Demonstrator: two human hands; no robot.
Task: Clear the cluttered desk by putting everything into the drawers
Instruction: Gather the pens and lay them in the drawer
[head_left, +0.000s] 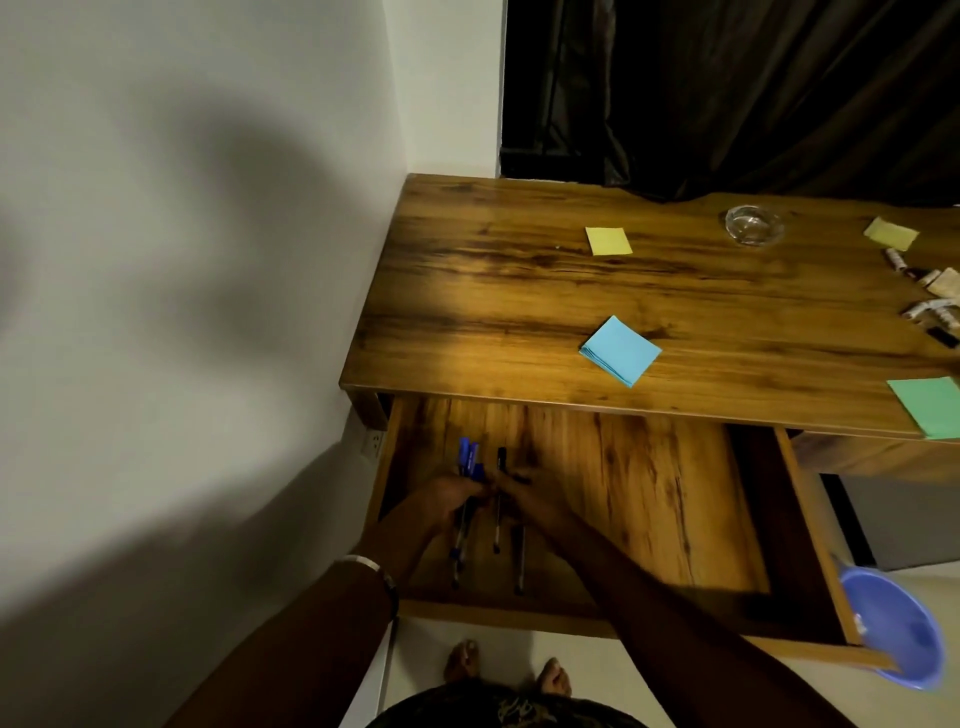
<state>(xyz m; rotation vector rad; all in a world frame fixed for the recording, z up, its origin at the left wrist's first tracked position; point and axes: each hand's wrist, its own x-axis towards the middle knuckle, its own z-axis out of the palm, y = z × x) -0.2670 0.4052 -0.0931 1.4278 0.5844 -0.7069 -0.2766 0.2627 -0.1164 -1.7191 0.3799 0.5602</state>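
The wooden drawer (639, 499) under the desk (519, 291) stands pulled out. Both my hands are inside it at the left end. My left hand (449, 501) grips blue-capped pens (467, 460). My right hand (522, 493) holds black pens (500, 514) right beside it; the pen tips lie on the drawer floor. On the desktop lie a blue sticky-note pad (620, 351), a yellow pad (608, 241), a second yellow pad (891, 234), a green pad (930, 406), a glass ashtray (754, 224) and several small tubes (930, 299).
A white wall (208, 260) runs along the desk's left side, with a socket (372, 443) near the drawer. A dark curtain (727, 93) hangs behind. A blue plastic basin (898, 629) sits on the floor at the drawer's right corner. My bare feet (509, 670) stand below.
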